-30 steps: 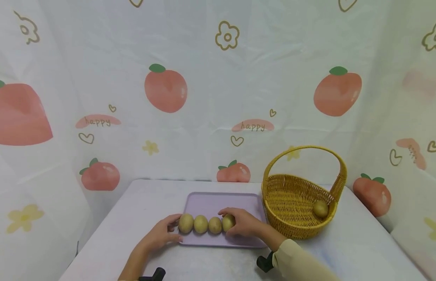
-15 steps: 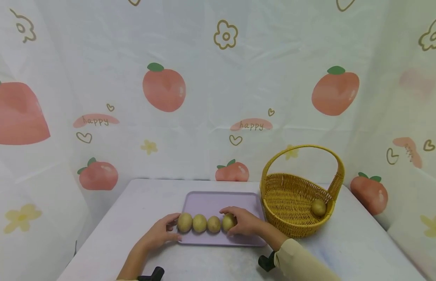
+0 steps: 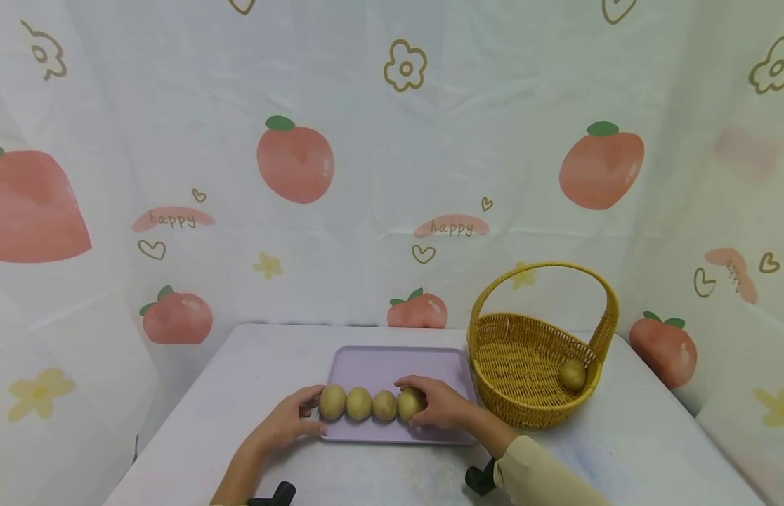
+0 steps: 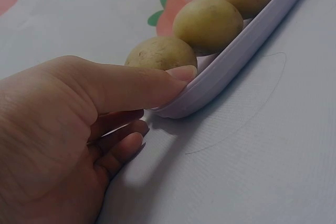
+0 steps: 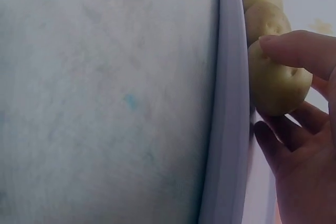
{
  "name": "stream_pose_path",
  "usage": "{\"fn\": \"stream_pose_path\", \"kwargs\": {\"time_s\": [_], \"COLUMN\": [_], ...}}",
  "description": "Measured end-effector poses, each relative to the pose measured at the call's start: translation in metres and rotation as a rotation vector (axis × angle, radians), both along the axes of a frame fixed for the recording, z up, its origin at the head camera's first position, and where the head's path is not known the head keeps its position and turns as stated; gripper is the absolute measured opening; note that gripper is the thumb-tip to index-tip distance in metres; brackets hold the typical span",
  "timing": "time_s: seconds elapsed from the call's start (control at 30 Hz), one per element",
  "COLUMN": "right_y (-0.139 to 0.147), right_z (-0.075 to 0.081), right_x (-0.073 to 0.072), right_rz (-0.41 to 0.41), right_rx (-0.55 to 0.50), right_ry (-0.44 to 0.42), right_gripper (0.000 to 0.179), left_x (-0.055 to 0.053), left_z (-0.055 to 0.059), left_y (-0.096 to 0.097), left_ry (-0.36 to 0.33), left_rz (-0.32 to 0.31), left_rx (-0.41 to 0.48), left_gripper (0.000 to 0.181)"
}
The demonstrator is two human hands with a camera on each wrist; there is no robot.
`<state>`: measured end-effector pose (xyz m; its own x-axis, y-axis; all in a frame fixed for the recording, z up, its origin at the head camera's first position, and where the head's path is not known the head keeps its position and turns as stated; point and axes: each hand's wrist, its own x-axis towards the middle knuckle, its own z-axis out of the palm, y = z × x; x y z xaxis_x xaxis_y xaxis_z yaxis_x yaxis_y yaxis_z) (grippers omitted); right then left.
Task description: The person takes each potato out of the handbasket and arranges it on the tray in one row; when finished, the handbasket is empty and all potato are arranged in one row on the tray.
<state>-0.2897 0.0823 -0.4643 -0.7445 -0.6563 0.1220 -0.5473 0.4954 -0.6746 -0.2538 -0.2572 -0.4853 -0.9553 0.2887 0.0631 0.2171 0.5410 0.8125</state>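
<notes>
A lilac tray point(image 3: 398, 358) carries a row of potatoes along its front half. My right hand point(image 3: 444, 403) grips the rightmost potato point(image 5: 278, 82), thumb over its near side and fingers around its far and right sides. At the other end, my left hand point(image 3: 289, 420) holds the tray's front left corner, with the thumb point(image 4: 157, 85) on the rim and the fingers bent beside the outer wall. The leftmost potato point(image 3: 332, 403) sits right by that hand's fingertips. Between the two ends lie a second potato point(image 3: 359, 404) and a third potato point(image 3: 385, 405), side by side.
To the tray's right stands a yellow woven basket point(image 3: 525, 414) with a tall arched handle point(image 3: 553, 265). A single potato point(image 3: 572, 375) lies inside it, at the right. Behind the white table point(image 3: 272, 344) hangs a fruit-printed curtain point(image 3: 367, 267).
Both hands keep almost the same places, and so do the tray and basket. The head view has shifted slightly. The right hand's potato has barely moved.
</notes>
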Motion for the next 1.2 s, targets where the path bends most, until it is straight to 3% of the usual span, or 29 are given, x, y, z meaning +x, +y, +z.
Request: {"fn": "stream_pose_path", "kwargs": {"time_s": [0.23, 0.5, 0.83, 1.2], "right_y": [0.010, 0.039, 0.086, 0.145], "right_z": [0.013, 0.044, 0.088, 0.107], "right_x": [0.003, 0.010, 0.019, 0.000], "right_rz": [0.027, 0.086, -0.035, -0.154], "right_rx": [-0.036, -0.073, -0.022, 0.147], "right_ry": [-0.039, 0.042, 0.026, -0.002], "right_gripper": [0.073, 0.058, 0.040, 0.048], "left_x": [0.001, 0.001, 0.001, 0.002], "left_z": [0.001, 0.004, 0.001, -0.001], "left_y": [0.001, 0.002, 0.000, -0.001], "left_ry": [-0.001, 0.002, -0.011, -0.005], "left_rz": [-0.003, -0.001, 0.007, 0.008], "left_rx": [0.015, -0.002, -0.002, 0.008], "left_gripper": [0.077, 0.077, 0.078, 0.079]}}
